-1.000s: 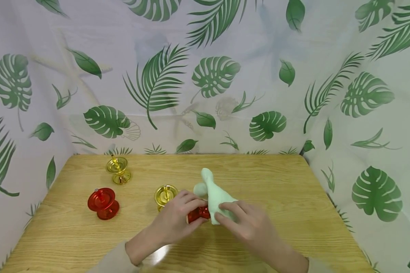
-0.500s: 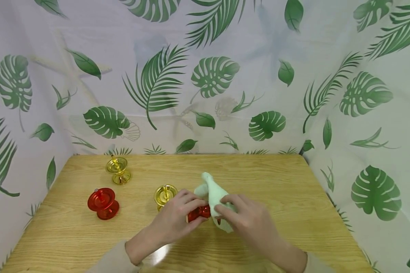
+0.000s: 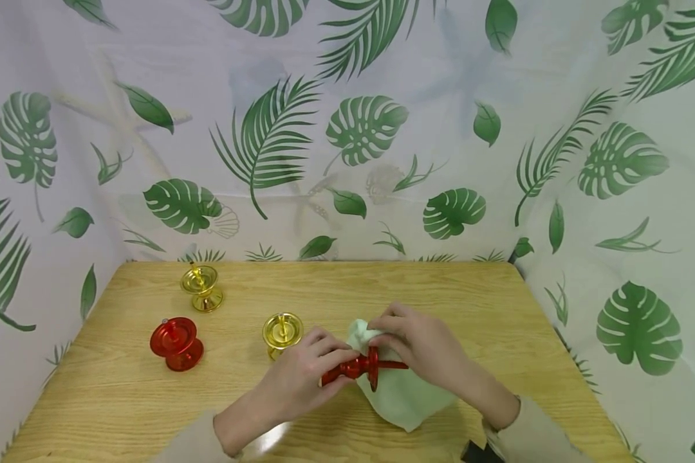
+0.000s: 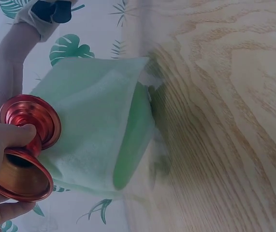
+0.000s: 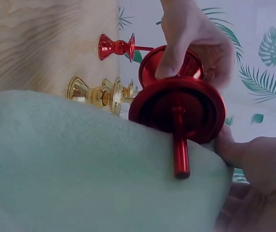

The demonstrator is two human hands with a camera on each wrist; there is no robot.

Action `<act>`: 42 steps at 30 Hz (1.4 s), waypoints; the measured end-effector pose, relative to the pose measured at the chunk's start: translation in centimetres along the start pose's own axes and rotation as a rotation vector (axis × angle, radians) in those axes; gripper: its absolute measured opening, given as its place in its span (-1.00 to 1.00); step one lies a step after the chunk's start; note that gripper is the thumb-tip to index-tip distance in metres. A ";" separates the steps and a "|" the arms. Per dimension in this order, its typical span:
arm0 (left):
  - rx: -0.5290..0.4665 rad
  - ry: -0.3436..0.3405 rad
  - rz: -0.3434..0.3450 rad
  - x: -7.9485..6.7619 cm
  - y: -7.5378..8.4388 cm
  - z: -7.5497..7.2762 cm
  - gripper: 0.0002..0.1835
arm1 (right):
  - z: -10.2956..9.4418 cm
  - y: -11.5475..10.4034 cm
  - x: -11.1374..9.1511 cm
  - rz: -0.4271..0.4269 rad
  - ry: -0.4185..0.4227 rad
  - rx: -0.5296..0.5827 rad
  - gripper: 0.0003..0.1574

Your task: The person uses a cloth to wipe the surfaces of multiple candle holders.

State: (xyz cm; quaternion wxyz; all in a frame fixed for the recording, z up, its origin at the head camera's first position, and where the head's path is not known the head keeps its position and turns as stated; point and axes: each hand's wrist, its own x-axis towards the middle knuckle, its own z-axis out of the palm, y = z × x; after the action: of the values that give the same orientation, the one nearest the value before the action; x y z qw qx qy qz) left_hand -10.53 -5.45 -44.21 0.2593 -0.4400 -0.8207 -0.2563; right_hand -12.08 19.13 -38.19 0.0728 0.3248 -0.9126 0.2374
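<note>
My left hand (image 3: 305,372) grips a shiny red candle holder (image 3: 373,371) by its stem and foot. The holder lies sideways above the table, its dish and central post pointing right. In the left wrist view, the thumb rests on the stem beside the hollow foot (image 4: 24,179). My right hand (image 3: 421,337) pinches a pale green cloth (image 3: 411,402) at the far side of the dish. From there the cloth hangs behind and below the post. Up close in the right wrist view, the cloth (image 5: 94,164) lies against the dish rim (image 5: 212,104). Some right fingertips are hidden in its folds.
Another red candle holder (image 3: 176,341) stands upright at the left of the wooden table (image 3: 255,283). One gold candle holder (image 3: 201,286) is behind it, and a second gold one (image 3: 281,331) stands just beyond my left hand. Leaf-printed curtains (image 3: 359,212) border the table.
The cloth, earlier wrapped over the dish end, now hangs open below it, so dish and post show. My right hand has moved up and away to the dish's far side. The left hand stays nearly still.
</note>
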 end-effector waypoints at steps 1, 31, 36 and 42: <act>0.005 0.003 0.006 0.0 0.0 0.0 -0.60 | -0.2 0.2 0.2 0.022 -0.029 0.043 -0.80; -0.031 -0.033 -0.011 0.7 -0.3 -0.5 -0.61 | 0.8 -0.9 -1.7 -0.344 0.292 -0.222 -0.77; -0.053 -0.047 -0.060 0.9 -0.4 -0.7 -0.65 | 1.9 -1.4 -2.6 -0.446 0.397 -0.404 -0.63; -0.108 -0.058 -0.141 1.2 -0.3 -1.0 -0.65 | 3.2 -1.5 -3.4 -0.570 0.546 -0.577 -0.57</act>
State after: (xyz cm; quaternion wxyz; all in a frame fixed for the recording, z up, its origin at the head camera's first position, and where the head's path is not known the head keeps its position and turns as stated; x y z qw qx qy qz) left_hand -11.18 -5.53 -42.81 0.1926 -0.4019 -0.8418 -0.3047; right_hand -8.40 18.48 -41.39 0.4584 0.4542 -0.7636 0.0221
